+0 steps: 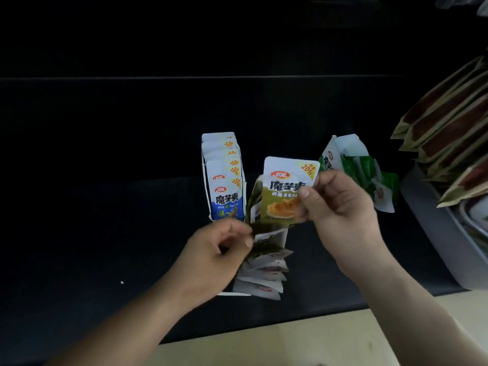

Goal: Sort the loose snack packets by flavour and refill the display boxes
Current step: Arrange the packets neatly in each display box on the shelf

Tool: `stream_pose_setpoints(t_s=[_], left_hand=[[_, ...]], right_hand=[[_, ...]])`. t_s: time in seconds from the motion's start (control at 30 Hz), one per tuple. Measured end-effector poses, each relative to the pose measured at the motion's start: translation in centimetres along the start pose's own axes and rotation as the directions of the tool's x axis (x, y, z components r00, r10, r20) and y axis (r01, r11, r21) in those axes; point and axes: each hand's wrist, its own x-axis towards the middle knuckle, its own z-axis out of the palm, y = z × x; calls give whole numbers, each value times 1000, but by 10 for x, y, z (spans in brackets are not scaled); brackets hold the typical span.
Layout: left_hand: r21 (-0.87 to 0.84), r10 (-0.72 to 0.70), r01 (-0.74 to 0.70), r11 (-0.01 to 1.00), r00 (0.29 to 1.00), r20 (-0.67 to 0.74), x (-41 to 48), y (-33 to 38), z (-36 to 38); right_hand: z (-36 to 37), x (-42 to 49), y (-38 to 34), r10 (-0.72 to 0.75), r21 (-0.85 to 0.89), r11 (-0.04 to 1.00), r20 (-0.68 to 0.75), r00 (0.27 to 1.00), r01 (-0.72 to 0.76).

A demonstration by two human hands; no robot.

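Observation:
My right hand (340, 204) pinches an olive-green snack packet (284, 188) by its right edge and holds it upright above the shelf. Just below it, my left hand (219, 249) pinches the edge of a row of olive-green packets (266, 257) standing in a low display box. To the left stands a white display box of blue packets (224, 178), filled front to back. Behind my right hand a box of bright green packets (361, 167) leans to the right, with some packets spilling out of it.
Everything sits on a dark shelf (105, 207) with a pale floor strip (290, 342) below its front edge. At the right a grey bin (433, 233) holds long brown-and-tan packets (449, 120) stacked at a slant.

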Motion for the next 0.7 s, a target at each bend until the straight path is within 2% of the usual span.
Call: stream_pose_setpoints(t_s=[0.2,0.3,0.37,0.43,0.57,0.7], left_hand=[[125,144,-158,980,983,112,0,-5,7],[222,269,-278,935,961,67,2,-4,7],[220,279,-267,938,960,-22,5,-2,2],[160,221,-209,965,973,-65,9,1,-4],[101,155,-149,984,987,-49,20,3,-9],[114,206,-204,972,979,-2,20,4,-6]], right_hand=[[1,-5,12,70,-103,992,24,997,-67],[1,-4,10,68,-67,995,-2,998,-68],[0,-4,9,68,-36,997,-27,997,-69],[0,-4,9,69,-36,997,-34,997,-70],[2,-4,9,74,-45,996,-14,997,-74],[5,-3,6,40,21,999,16,999,-41]])
